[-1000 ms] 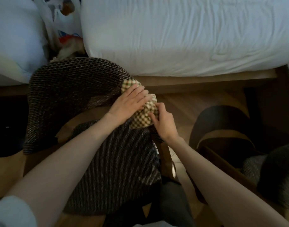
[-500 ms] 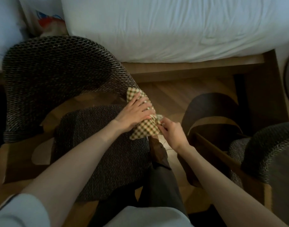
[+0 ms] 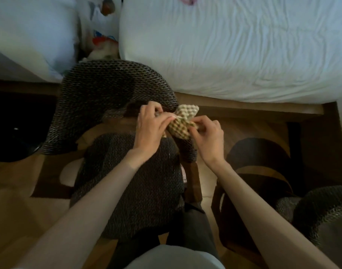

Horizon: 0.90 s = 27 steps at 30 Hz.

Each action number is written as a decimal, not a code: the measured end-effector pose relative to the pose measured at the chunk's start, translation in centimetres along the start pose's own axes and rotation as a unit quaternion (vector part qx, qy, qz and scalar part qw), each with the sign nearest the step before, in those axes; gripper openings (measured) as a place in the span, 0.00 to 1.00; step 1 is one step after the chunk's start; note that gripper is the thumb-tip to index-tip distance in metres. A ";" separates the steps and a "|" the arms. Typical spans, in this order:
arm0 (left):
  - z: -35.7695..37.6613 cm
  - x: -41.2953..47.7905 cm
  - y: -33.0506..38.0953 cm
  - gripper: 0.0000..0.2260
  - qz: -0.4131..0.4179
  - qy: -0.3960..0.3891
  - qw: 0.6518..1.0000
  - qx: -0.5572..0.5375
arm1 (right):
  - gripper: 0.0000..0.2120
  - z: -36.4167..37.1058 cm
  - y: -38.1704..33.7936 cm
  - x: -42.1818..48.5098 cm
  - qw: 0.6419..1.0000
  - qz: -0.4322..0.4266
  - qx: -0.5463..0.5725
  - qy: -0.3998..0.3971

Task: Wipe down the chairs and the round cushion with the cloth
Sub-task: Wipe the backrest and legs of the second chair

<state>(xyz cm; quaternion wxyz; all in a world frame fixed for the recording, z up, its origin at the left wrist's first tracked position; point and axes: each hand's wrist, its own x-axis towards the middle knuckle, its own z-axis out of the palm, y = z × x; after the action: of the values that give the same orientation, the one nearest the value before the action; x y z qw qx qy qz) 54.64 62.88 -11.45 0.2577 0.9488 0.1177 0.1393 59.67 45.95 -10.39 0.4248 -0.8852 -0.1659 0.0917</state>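
Note:
A dark woven chair with a curved back and a textured seat cushion stands in front of me. Above the chair's right armrest I hold a checked beige cloth bunched between both hands. My left hand pinches the cloth's left side with curled fingers. My right hand grips its right side. A second woven chair shows at the lower right, partly cut off by the frame edge.
A bed with white sheets fills the upper right, on a wooden frame. A white pillow lies at upper left, with a bag between it and the bed. My dark trouser leg stands beside the chair.
My left hand went from lying flat on the cloth on the armrest to pinching it. Both hands now hold the cloth bunched up, lifted slightly off the armrest.

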 end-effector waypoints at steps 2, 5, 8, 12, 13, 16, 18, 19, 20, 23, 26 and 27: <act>-2.1 -0.1 -1.8 0.09 -0.052 0.052 0.997 0.005 | 0.07 1.0 -2.6 2.2 0.999 -0.035 0.030 -0.017; -4.5 -0.3 -4.3 0.10 -0.108 0.045 0.992 -0.056 | 0.07 2.9 -6.2 5.1 0.990 -0.070 0.097 -0.075; -5.8 0.1 -6.1 0.12 -0.190 -0.015 0.969 -0.156 | 0.08 4.7 -8.8 7.5 0.980 -0.112 0.100 -0.127; -6.6 0.7 -7.7 0.10 -0.280 0.037 0.934 -0.218 | 0.11 6.2 -10.0 9.6 0.983 -0.134 0.045 -0.122; -6.8 0.6 -8.1 0.10 -0.305 0.063 0.923 -0.228 | 0.12 6.6 -10.0 9.9 0.984 -0.145 0.010 -0.099; -7.2 -0.3 -9.5 0.09 -0.408 0.158 0.858 -0.271 | 0.14 7.5 -10.4 10.8 0.979 -0.182 -0.074 -0.054; -7.2 -0.6 -10.1 0.09 -0.461 0.191 0.813 -0.299 | 0.17 8.3 -10.9 11.5 0.971 -0.196 -0.109 -0.084; -7.0 -0.4 -10.3 0.10 -0.467 0.201 0.803 -0.309 | 0.18 8.8 -11.1 12.0 0.965 -0.203 -0.125 -0.106; -6.9 0.0 -10.4 0.10 -0.463 0.211 0.801 -0.314 | 0.19 9.4 -11.3 12.5 0.960 -0.209 -0.139 -0.127; -6.4 2.2 -10.8 0.10 -0.441 0.245 0.799 -0.326 | 0.20 10.4 -11.3 14.3 0.946 -0.225 -0.176 -0.151; -5.2 4.5 -11.7 0.17 -0.411 0.258 0.812 -0.326 | 0.20 10.6 -10.2 15.7 0.942 -0.240 -0.172 -0.162; -4.7 5.0 -12.0 0.17 -0.403 0.271 0.820 -0.302 | 0.20 10.6 -9.8 16.0 0.942 -0.243 -0.165 -0.163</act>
<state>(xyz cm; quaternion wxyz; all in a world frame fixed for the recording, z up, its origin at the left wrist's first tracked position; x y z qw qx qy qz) 55.93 76.54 -12.77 0.5226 0.6151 0.5069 0.3026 69.17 65.30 -9.66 0.2493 -0.8483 -0.4563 0.1002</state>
